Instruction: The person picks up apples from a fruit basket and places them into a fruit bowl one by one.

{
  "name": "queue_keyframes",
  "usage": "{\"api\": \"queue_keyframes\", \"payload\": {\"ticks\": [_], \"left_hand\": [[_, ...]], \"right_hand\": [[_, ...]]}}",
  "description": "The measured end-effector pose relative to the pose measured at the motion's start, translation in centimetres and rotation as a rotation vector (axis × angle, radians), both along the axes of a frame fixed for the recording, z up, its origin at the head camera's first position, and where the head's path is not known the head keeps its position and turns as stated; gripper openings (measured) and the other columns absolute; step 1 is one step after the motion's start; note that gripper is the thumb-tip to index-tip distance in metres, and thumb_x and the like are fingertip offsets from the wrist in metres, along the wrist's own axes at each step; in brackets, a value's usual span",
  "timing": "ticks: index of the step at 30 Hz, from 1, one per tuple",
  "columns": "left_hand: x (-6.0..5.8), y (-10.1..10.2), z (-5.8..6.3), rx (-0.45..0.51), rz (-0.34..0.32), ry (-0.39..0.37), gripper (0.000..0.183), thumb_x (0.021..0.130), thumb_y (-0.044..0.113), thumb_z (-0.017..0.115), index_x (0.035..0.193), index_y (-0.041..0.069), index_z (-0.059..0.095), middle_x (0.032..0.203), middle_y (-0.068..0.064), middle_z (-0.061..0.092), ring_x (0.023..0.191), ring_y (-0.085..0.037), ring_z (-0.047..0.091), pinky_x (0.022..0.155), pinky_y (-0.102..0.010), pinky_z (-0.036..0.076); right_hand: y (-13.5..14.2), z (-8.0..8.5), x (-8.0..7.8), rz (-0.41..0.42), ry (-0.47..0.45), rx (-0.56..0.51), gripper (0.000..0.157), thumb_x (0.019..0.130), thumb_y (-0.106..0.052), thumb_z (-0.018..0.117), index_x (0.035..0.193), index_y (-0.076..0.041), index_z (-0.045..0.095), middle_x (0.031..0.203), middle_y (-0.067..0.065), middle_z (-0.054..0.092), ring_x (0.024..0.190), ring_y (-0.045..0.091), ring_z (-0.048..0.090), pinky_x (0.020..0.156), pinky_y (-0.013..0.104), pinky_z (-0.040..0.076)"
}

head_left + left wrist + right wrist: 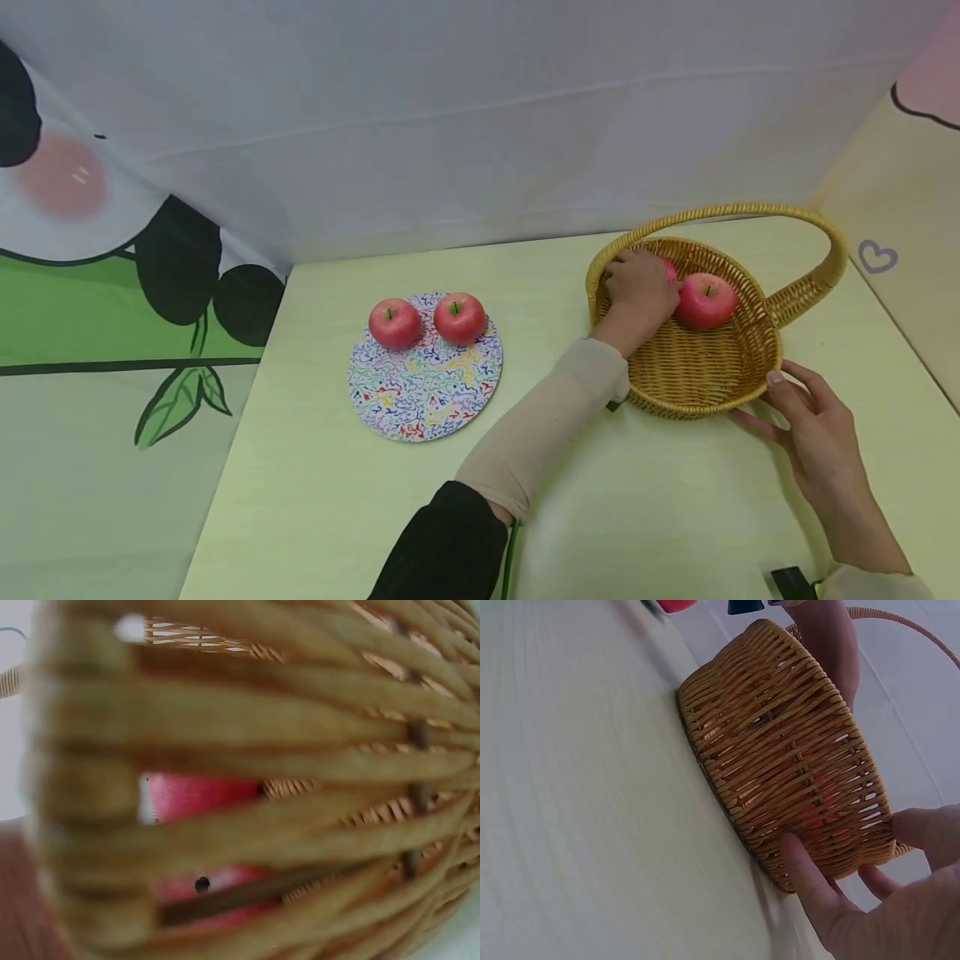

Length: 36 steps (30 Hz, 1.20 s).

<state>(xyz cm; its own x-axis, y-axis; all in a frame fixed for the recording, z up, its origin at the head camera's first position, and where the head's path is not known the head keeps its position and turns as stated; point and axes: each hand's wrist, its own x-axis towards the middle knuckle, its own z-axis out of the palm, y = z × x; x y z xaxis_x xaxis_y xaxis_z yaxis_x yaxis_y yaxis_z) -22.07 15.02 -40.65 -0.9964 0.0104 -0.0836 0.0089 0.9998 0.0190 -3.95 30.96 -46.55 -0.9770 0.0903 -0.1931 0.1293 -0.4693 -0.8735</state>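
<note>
In the head view, my left hand (640, 287) reaches over the rim into the yellow wicker basket (697, 375). Its fingers curl around a red apple (669, 269), mostly covered by the hand. Just right of it in the basket lies a second red apple (707, 301). My right hand (817, 437) grips the basket's near right side, thumb at the rim and fingers against the outer wall. The right wrist view shows that hand (900, 907) on the woven wall (780, 750). Through the weave in the left wrist view, red apple skin (199, 796) shows.
Left of the basket, a round patterned mat (420, 392) bears two red apples, one (395, 323) at left and another (460, 318) at right. The basket's tall arched handle (750, 211) rises over it. A pale curtain (480, 167) hangs behind the light table (300, 500).
</note>
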Motion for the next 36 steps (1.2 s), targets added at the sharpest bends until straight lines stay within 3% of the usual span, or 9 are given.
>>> {"api": "queue_keyframes", "payload": {"ticks": [7,18,22,28,32,36], "left_hand": [[0.2,-0.5,0.1,-0.002,-0.063,0.028,0.056,0.088,0.065,0.056,0.116,0.017,0.060,0.108,0.002,0.060,0.094,-0.015,0.057,0.065,-0.024,0.053],[0.6,-1.8,0.3,0.000,-0.184,0.123,0.059,0.087,0.067,0.057,0.117,0.016,0.061,0.101,0.005,0.061,0.088,-0.009,0.059,0.070,-0.021,0.052],[1.1,-2.8,0.6,0.110,-0.232,0.137,0.059,0.089,0.064,0.057,0.119,0.013,0.057,0.105,0.004,0.061,0.090,-0.008,0.059,0.073,-0.019,0.052],[2.4,-4.3,1.1,0.380,-0.296,0.126,0.068,0.088,0.060,0.062,0.133,0.013,0.046,0.124,-0.001,0.055,0.109,-0.013,0.055,0.088,-0.019,0.052],[3.2,-5.0,1.4,0.527,-0.336,0.089,0.076,0.085,0.061,0.065,0.142,0.018,0.041,0.138,0.000,0.045,0.119,-0.012,0.050,0.095,-0.021,0.051],[3.9,-5.7,1.7,0.635,-0.364,0.042,0.080,0.084,0.062,0.065,0.147,0.021,0.037,0.141,0.002,0.041,0.116,-0.009,0.053,0.094,-0.022,0.053]], "right_hand": [[-0.1,-0.1,0.0,0.012,0.032,0.003,0.041,0.100,-0.006,0.053,0.141,-0.008,0.045,0.119,-0.004,0.072,0.100,0.012,0.073,0.071,0.040,0.061],[-0.1,-0.2,0.1,0.020,0.033,-0.018,0.041,0.100,-0.005,0.053,0.140,-0.008,0.046,0.119,-0.003,0.072,0.101,0.013,0.073,0.072,0.041,0.060],[-0.2,-0.2,0.1,0.022,0.038,-0.015,0.041,0.100,-0.005,0.052,0.141,-0.008,0.045,0.120,-0.003,0.071,0.101,0.012,0.072,0.072,0.041,0.061],[-0.2,-0.2,0.1,0.018,0.046,0.001,0.043,0.100,-0.005,0.052,0.142,-0.007,0.045,0.122,-0.003,0.071,0.102,0.012,0.072,0.072,0.040,0.061],[-0.2,-0.2,0.1,0.017,0.051,-0.001,0.043,0.100,-0.005,0.051,0.143,-0.007,0.045,0.122,-0.003,0.071,0.102,0.012,0.072,0.072,0.040,0.061],[-0.3,-0.2,0.2,0.014,0.059,-0.010,0.042,0.100,-0.003,0.050,0.142,-0.007,0.046,0.122,-0.003,0.071,0.101,0.013,0.072,0.072,0.040,0.061]]}}
